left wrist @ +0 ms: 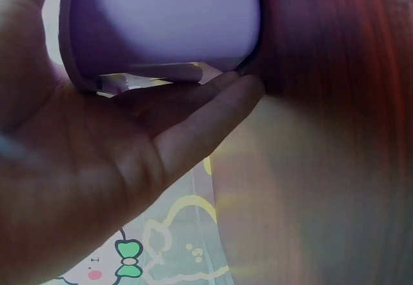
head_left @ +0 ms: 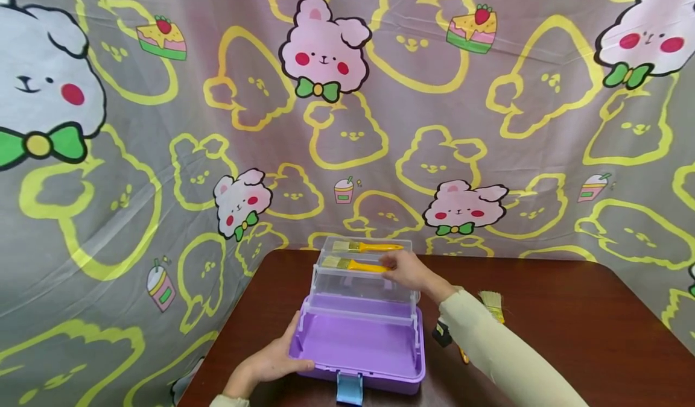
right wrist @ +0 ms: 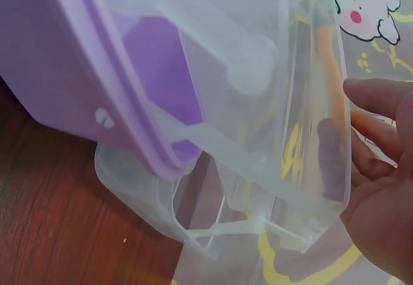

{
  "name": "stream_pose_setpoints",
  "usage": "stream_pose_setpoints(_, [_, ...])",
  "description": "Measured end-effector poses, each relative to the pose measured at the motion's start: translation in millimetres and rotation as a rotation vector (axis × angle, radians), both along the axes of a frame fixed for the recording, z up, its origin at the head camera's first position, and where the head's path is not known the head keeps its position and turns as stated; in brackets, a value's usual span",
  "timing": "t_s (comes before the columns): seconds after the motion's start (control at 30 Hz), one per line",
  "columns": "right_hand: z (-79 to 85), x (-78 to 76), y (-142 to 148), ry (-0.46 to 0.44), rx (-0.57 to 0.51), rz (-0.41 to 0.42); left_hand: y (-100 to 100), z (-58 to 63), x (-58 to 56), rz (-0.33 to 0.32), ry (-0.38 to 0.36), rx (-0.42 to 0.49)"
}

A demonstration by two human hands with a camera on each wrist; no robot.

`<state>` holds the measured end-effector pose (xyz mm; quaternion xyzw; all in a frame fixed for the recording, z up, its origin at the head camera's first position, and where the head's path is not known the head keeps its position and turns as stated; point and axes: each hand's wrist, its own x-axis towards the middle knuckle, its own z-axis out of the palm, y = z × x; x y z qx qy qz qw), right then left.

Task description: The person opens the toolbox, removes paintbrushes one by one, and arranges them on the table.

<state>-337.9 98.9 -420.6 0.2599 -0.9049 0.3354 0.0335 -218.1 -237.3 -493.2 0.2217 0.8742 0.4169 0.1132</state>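
Observation:
A purple box with a blue latch stands opened out on the table, its clear tiered trays raised at the back. My left hand grips its left side, thumb over the front rim; in the left wrist view the fingers lie along the purple wall. One yellow-handled paintbrush lies flat in a clear tray, its handle end pinched by my right hand. Behind it lies another paintbrush. In the right wrist view, the clear tray wall blurs the contact near my right hand.
On the brown table, right of the box, a paintbrush lies partly hidden behind my right sleeve. A small black object is beside the box. A patterned curtain hangs behind and to the left.

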Motion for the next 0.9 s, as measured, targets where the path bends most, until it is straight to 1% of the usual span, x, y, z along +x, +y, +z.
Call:
stream_pose_setpoints(0.1, [-0.2,0.4,-3,-0.006,-0.028,-0.02,0,0.0,-0.6,-0.006,0.004,0.001])
stream_pose_setpoints(0.2, [-1.7,0.8,-7,0.001,-0.034,-0.036,-1,-0.3,-0.7,-0.005,0.004,-0.005])
stream_pose_setpoints(0.37, [-3.2,2.1,-15,0.023,-0.049,-0.025,-1,0.5,1.3,-0.006,0.008,-0.012])
stream_pose_setpoints(0.53, [0.2,5.2,-22,-0.016,-0.08,-0.029,-2,2.2,2.9,-0.021,0.01,0.0])
stream_pose_setpoints(0.67, [3.2,6.4,-27,-0.032,-0.098,-0.036,-2,3.0,2.4,-0.01,0.003,-0.017])
stream_pose_setpoints(0.9, [3.8,6.9,-34,0.011,-0.104,-0.006,-3,2.1,3.4,-0.001,-0.012,-0.001])
